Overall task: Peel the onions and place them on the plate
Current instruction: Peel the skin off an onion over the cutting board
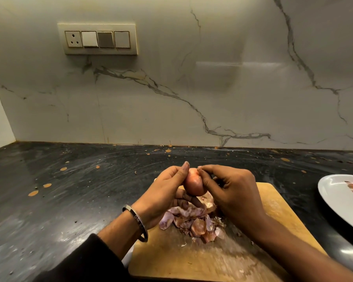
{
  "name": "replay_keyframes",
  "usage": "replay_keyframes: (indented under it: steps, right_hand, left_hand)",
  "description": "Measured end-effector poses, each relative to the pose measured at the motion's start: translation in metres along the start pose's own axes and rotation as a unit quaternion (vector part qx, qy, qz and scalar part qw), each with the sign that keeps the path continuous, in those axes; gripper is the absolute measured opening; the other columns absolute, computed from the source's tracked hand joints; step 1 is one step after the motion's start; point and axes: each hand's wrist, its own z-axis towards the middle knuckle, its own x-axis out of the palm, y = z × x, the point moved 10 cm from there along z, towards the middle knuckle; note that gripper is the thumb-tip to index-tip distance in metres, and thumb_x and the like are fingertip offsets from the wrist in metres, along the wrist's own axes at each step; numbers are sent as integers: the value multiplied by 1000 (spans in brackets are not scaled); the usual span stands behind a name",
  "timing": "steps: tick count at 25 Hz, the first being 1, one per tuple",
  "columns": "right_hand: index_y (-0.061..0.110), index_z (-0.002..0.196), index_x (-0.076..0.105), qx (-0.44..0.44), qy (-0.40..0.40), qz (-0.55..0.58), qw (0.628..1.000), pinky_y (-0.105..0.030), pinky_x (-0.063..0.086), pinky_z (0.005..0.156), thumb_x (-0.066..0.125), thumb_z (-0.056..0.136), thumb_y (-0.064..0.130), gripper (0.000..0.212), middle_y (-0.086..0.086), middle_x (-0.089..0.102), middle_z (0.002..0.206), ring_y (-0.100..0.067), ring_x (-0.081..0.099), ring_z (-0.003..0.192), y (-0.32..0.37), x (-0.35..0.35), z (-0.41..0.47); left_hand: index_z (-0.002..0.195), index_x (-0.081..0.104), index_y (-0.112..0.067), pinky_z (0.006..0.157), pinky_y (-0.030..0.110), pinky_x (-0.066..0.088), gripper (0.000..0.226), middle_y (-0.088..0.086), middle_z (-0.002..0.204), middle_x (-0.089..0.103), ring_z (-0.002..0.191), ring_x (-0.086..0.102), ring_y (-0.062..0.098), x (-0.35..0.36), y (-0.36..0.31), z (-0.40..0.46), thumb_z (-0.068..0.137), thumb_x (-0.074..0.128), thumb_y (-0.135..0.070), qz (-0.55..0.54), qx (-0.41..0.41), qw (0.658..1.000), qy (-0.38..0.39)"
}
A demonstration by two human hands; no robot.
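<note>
I have the onion (193,185) up off the wooden board (277,202), cradled in my left hand (163,197): the thumb lies along its left side and the fingers curl under it. My right hand (234,192) is closed at the top of the bulb, thumb and fingertips nipped together on what looks like a shred of skin at the tip; whether it also holds something dark behind the fingers I cannot tell. The side facing me is smooth and pink, so I judge this one nearly bare. To finish it well, I should keep the left grip firm but light, draw the strip down from the tip towards the root instead of tearing across, then turn the bulb a little and check the far side, which I cannot see. The scraps should drop onto the heap of peels (194,221) below my hands. The plate (334,202) waits on the bench (69,190) well apart to my right
</note>
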Motion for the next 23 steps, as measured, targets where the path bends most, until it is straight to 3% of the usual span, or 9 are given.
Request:
replay_keyframes:
  steps: [3,5,7,11,13,16,18,20,23]
  right_hand:
    - [15,103,75,4,-4,-29,1000,-36,58,61,69,93,19,12,4,76,88,-11,69,73,0,0,2]
    - [18,99,73,48,-12,6,999,-29,55,61,66,95,20,8,9,73,85,-6,66,71,-9,2,0]
    - [19,96,71,115,-6,94,989,-22,52,63,62,97,20,9,11,71,84,-6,65,75,-24,9,-2]
    - [11,96,68,262,13,297,918,-10,48,63,48,104,18,23,1,72,87,1,64,75,-49,20,-2]
    - [10,92,63,248,34,269,930,-15,47,63,40,107,23,30,-3,69,86,-8,63,76,-46,19,1]
    - [20,76,52,133,84,143,977,-40,43,58,36,103,38,37,0,56,68,-19,53,65,-23,15,5]
    - [32,67,44,48,152,19,987,-36,34,52,39,102,49,40,9,50,59,-12,48,57,-6,24,3]
    - [37,71,46,4,185,-43,982,-29,34,58,51,99,45,30,14,54,64,-8,51,62,2,32,2]
    - [31,85,55,39,139,59,988,-16,41,62,67,93,29,14,15,60,78,-6,58,74,-1,23,4]
  left_hand:
    - [121,54,-10,58,29,52,45,18,105,72,75,71,33,2,-2,-1,96,48,-47,-12,0,1000,1]
    - [120,57,-15,57,28,52,41,17,106,71,76,71,34,3,-5,-2,94,50,-45,-19,9,1000,7]
    - [121,59,-17,56,26,52,40,15,106,72,77,71,35,7,-7,-3,92,51,-43,-38,19,999,20]
    - [121,63,-17,56,26,50,34,17,111,70,77,70,35,9,-12,-5,97,47,-36,-84,31,996,28]
    - [119,64,-18,57,28,48,32,18,110,70,75,69,33,1,-12,-4,104,40,-32,-65,34,997,0]
    - [116,64,-18,59,31,43,34,17,106,69,68,64,27,-15,-15,-3,106,34,-30,-27,41,997,-57]
    - [116,65,-17,61,32,40,36,16,101,69,65,62,23,-21,-17,-4,106,34,-32,-19,47,996,-76]
    - [116,63,-16,62,32,39,37,14,96,70,63,60,20,-24,-18,-5,106,34,-36,-12,42,995,-88]
    - [115,63,-16,65,33,40,42,18,101,69,73,57,24,-27,-14,-5,102,37,-46,-21,22,994,-105]
